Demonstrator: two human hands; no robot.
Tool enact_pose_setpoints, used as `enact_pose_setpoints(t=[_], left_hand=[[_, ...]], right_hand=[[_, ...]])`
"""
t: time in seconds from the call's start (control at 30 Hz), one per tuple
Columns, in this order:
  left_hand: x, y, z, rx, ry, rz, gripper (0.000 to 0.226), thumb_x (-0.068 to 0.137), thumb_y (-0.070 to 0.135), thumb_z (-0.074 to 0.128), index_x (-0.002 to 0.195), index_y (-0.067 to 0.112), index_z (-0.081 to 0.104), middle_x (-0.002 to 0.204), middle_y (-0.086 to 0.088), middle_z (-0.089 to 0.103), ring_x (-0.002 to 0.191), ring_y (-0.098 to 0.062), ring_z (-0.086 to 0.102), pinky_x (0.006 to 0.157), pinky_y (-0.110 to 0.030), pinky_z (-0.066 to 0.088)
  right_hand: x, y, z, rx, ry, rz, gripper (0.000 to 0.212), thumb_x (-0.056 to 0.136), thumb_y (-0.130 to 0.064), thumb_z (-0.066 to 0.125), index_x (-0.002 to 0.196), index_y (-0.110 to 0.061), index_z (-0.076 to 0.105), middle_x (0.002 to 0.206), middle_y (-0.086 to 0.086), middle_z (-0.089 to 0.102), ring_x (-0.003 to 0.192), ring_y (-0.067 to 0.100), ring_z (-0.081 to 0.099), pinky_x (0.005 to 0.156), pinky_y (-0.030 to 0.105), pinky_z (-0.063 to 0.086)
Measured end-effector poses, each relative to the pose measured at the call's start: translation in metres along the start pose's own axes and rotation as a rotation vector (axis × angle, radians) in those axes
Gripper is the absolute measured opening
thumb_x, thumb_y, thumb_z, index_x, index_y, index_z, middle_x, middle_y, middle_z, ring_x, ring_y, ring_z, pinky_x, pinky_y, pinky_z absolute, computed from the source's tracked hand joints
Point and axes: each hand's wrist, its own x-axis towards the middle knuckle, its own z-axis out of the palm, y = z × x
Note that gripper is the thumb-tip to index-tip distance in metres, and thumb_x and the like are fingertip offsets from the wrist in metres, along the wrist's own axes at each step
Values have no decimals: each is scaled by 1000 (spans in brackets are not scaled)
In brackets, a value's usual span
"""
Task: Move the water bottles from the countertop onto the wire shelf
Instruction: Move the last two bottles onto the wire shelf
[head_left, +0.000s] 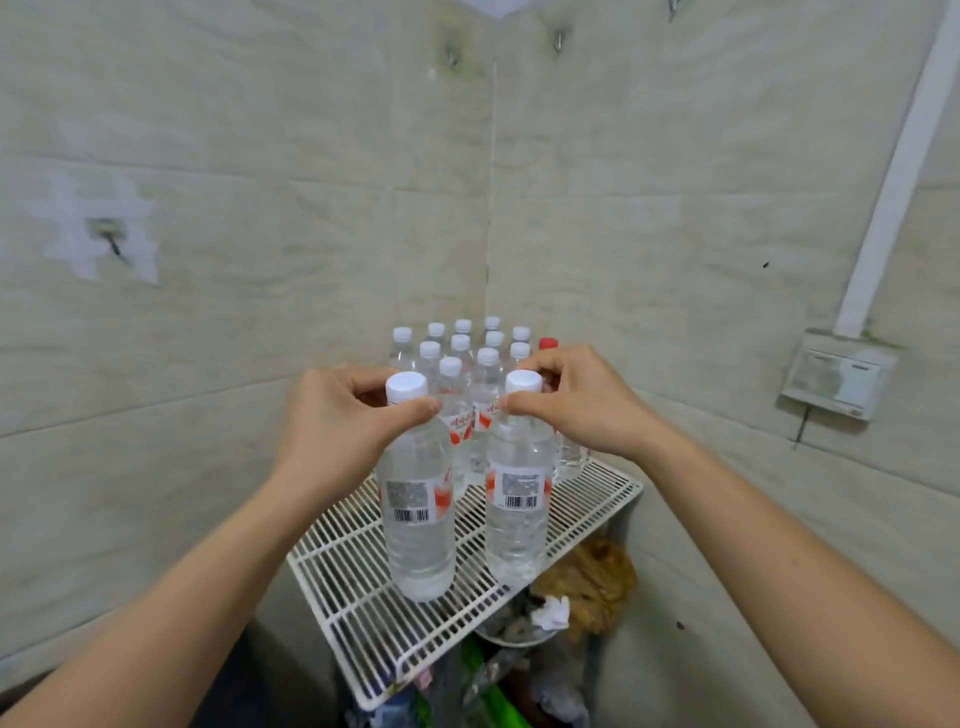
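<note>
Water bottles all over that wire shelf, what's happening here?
A person is stocking a white wire shelf in a tiled corner. The left hand and the right hand each grip a water bottle by its neck, left bottle and right bottle, at the shelf's front. A cluster of bottles already stands at the back.

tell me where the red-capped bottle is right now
In the head view, the red-capped bottle stands at the right back edge of the bottle cluster on the wire shelf, just behind the right hand, mostly hidden by it.
</note>
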Motion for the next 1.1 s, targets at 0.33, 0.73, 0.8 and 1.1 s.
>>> enact_pose_setpoints(t=[0.33, 0.73, 0.8, 1.1], left_hand=[[46, -40, 87, 140, -98, -113, 6, 74, 34, 77, 77, 38, 76, 73, 8, 76, 70, -10, 72, 67, -40, 60], [84, -58, 136, 292, -23, -233, 24, 78, 13, 75, 102, 19, 73, 85, 6, 73, 74, -3, 62, 62, -8, 47], [87, -59, 137, 307, -11, -230, 21, 80, 11, 73, 99, 20, 73, 81, 5, 72, 71, -3, 60, 66, -13, 49], [96, -69, 141, 497, -41, -236, 47, 87, 22, 66, 132, 18, 54, 107, 1, 68, 99, -13, 62, 92, -35, 50]], right_hand=[[72, 96, -2, -120, -135, -46, 41, 72, -31, 78, 51, -19, 44, 41, -13, 37, 39, 1, 38, 39, 14, 30], [132, 133, -1, -354, -278, -198, 47, 74, -42, 68, 46, -19, 38, 51, -5, 40, 63, 18, 40, 70, 38, 21], [137, 135, 5, -358, -254, -189, 46, 74, -44, 68, 49, -20, 37, 50, -5, 40, 62, 19, 42, 77, 42, 25], [150, 140, 26, -452, -17, -121, 43, 71, -47, 70, 55, -19, 41, 55, -4, 45, 54, 15, 35, 85, 46, 27]])
